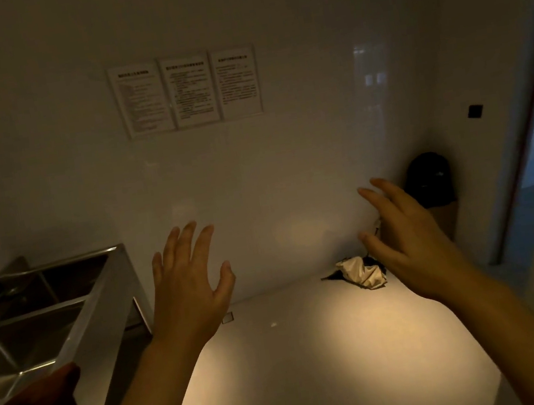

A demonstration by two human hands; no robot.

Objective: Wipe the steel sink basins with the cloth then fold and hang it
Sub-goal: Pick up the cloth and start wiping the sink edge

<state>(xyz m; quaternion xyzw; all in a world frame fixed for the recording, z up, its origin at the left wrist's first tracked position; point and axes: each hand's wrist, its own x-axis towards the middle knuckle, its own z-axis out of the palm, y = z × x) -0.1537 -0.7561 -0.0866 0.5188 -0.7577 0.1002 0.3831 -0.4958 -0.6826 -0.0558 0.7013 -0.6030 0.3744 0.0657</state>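
Nearest me, both my arms reach forward with nothing in them: my left hand is spread, fingers straight and apart, held in the air just right of the steel sink, touching nothing. My right hand is likewise splayed with relaxed fingers, hovering above the floor and holding nothing. The two basins lie at the left edge of my view, rigid and smooth; I judge the steel will be slick under a wipe and will not give. Farther on, at the foot of the wall just beyond my right hand, lies a crumpled pale bundle; I cannot tell whether it is the cloth or paper. If it is the cloth, I expect it to be light, limp and easy to bunch, best pinched at a raised fold. I see no other cloth. In the far corner a dark bag sits on a box.
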